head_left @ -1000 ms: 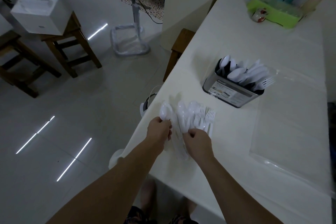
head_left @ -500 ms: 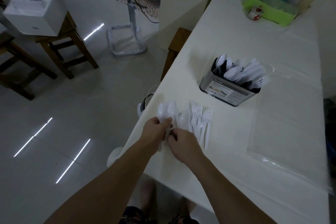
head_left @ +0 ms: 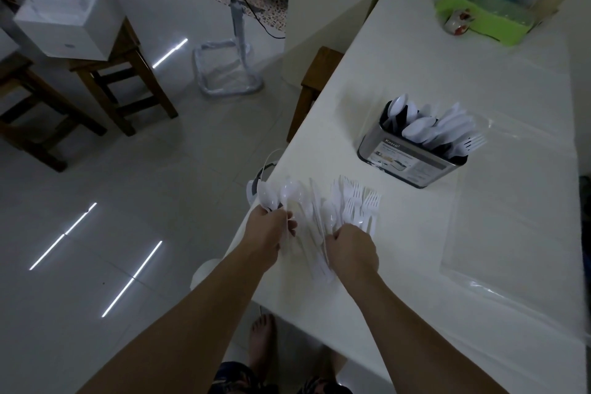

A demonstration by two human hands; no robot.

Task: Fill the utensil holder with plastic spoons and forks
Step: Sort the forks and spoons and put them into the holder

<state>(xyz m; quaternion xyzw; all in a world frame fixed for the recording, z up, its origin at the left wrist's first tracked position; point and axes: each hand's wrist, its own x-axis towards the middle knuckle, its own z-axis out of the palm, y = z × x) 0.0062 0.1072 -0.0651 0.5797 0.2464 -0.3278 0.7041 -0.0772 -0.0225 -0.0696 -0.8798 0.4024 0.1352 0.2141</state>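
A metal utensil holder (head_left: 409, 163) stands on the white table (head_left: 479, 80), with several white plastic spoons and forks (head_left: 438, 128) leaning out of it. Nearer me, at the table's left edge, lie loose white spoons (head_left: 307, 217) and a row of white forks (head_left: 358, 201). My left hand (head_left: 268, 233) is closed on a few spoons (head_left: 281, 195) whose bowls stick up above the fingers. My right hand (head_left: 351, 249) rests on the pile, fingers curled over spoon and fork handles; whether it grips one is unclear.
A clear plastic bag (head_left: 511, 217) lies flat at the right. A green tray (head_left: 486, 16) with bottles and cutlery sits at the far end. Left of the table are a tiled floor, wooden stools (head_left: 105, 80), a white box (head_left: 64, 13) and a fan stand (head_left: 236, 41).
My hands, close together half a second ago, have moved apart. The left hand now holds spoons out toward the table's edge; the right hand has shifted right toward the forks.
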